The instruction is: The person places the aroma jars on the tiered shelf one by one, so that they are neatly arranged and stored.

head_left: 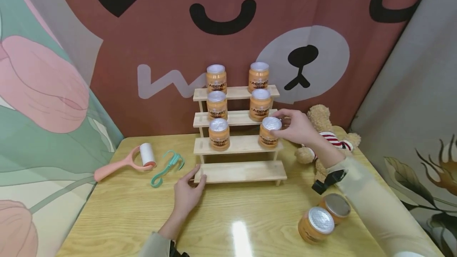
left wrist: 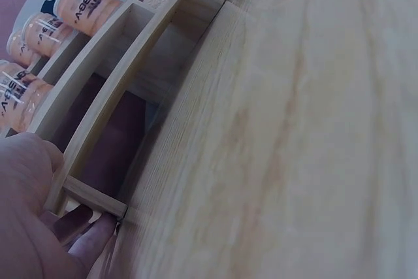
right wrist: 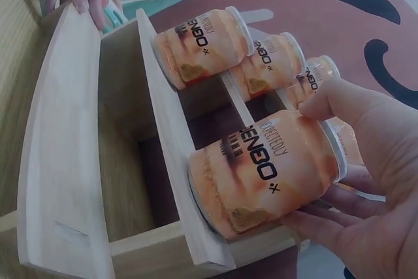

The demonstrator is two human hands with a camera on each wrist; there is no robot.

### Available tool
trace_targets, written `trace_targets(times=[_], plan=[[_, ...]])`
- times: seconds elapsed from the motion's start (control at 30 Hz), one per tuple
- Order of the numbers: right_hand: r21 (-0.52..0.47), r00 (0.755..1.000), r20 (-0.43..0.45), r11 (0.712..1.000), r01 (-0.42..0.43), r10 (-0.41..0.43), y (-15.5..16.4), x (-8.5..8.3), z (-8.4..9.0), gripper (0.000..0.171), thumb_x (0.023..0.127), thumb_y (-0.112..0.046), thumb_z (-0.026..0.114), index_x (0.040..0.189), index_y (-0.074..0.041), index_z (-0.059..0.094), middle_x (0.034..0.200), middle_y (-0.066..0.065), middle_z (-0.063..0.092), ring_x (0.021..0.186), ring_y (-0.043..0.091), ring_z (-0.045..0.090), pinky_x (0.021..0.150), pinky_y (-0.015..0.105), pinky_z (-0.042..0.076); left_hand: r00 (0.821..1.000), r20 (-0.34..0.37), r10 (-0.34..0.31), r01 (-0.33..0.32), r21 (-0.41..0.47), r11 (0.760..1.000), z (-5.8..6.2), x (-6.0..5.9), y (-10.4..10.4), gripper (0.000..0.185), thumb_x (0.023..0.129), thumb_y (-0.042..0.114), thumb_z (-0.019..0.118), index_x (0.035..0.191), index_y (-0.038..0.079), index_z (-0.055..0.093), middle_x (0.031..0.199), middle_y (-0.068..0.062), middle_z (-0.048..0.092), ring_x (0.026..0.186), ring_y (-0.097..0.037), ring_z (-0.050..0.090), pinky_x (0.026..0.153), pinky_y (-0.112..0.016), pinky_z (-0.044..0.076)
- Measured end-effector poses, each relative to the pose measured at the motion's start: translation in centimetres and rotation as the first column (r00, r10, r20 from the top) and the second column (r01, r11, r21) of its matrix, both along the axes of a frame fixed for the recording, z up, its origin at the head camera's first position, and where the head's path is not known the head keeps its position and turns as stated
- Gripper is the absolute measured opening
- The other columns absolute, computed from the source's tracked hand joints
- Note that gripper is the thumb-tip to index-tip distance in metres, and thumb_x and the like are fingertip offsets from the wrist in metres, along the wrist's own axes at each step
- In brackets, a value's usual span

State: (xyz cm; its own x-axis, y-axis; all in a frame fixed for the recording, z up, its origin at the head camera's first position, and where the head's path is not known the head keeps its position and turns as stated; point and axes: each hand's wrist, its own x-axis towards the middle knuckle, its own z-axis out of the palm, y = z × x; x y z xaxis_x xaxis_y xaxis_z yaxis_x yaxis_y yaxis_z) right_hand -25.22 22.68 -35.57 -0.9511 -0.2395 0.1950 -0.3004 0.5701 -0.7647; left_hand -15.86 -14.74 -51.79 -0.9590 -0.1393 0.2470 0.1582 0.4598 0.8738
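A four-step wooden display rack (head_left: 242, 171) stands on the table, its lowest step bare. On the second step from the bottom, my right hand (head_left: 299, 127) grips an orange jar (head_left: 268, 137) with a silvery lid near the right end; thumb and fingers are round its upper part in the right wrist view. Another orange jar (head_left: 219, 140) sits at that step's left end. The two upper steps each bear two like jars, one per side. My left hand (head_left: 187, 191) holds the left end of the lowest step, thumb on top and fingers beneath in the left wrist view.
Two more orange jars (head_left: 314, 227) stand at the table's front right, under the right forearm. A teddy bear (head_left: 330, 140) in a striped top lies right of the rack. To the left lie a pink-handled lint roller (head_left: 125, 162) and a teal claw-shaped tool (head_left: 168, 167).
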Motion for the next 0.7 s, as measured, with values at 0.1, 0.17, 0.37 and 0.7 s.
trace_targets(times=[0.1, 0.17, 0.37, 0.7], plan=[[-0.018, 1.0, 0.004, 1.0, -0.004, 0.004, -0.18, -0.14, -0.23, 0.051, 0.086, -0.011, 0.088, 0.131, 0.001, 0.068, 0.124, 0.023, 0.07, 0.115, 0.041, 0.074, 0.078, 0.015, 0.06, 1.0, -0.008, -0.002, 0.002, 0.009, 1.0, -0.1, 0.11, 0.1, 0.044, 0.095, 0.013, 0.08, 0.137, 0.004, 0.07, 0.135, -0.022, 0.071, 0.075, -0.023, 0.075, 0.062, -0.014, 0.057], [-0.009, 1.0, -0.011, 1.0, 0.002, -0.002, -0.32, -0.21, -0.36, 0.05, 0.086, -0.013, 0.088, 0.129, 0.001, 0.069, 0.121, 0.022, 0.072, 0.111, 0.038, 0.075, 0.079, 0.016, 0.059, 1.0, -0.025, -0.006, 0.006, 0.007, 1.0, -0.09, 0.17, 0.15, 0.043, 0.096, 0.013, 0.079, 0.137, 0.003, 0.07, 0.134, -0.023, 0.071, 0.074, -0.026, 0.076, 0.061, -0.016, 0.059], [0.057, 0.998, -0.061, 0.998, 0.037, -0.034, -0.77, -0.26, -0.49, 0.049, 0.083, -0.022, 0.092, 0.124, -0.002, 0.072, 0.117, 0.018, 0.076, 0.105, 0.033, 0.074, 0.082, 0.027, 0.057, 1.0, -0.025, 0.002, -0.002, 0.006, 1.0, -0.05, 0.28, 0.06, 0.043, 0.096, 0.013, 0.079, 0.137, 0.003, 0.071, 0.135, -0.021, 0.071, 0.103, -0.037, 0.079, 0.078, -0.029, 0.067], [0.057, 0.998, -0.038, 0.997, 0.049, -0.047, -0.85, -0.05, -0.07, 0.05, 0.084, -0.022, 0.091, 0.127, -0.004, 0.072, 0.121, 0.019, 0.075, 0.104, 0.034, 0.073, 0.08, 0.027, 0.056, 0.999, -0.05, 0.006, -0.007, -0.016, 1.0, 0.09, 0.27, 0.12, 0.042, 0.095, 0.013, 0.079, 0.135, 0.003, 0.072, 0.133, -0.021, 0.073, 0.102, -0.039, 0.079, 0.077, -0.036, 0.069]])
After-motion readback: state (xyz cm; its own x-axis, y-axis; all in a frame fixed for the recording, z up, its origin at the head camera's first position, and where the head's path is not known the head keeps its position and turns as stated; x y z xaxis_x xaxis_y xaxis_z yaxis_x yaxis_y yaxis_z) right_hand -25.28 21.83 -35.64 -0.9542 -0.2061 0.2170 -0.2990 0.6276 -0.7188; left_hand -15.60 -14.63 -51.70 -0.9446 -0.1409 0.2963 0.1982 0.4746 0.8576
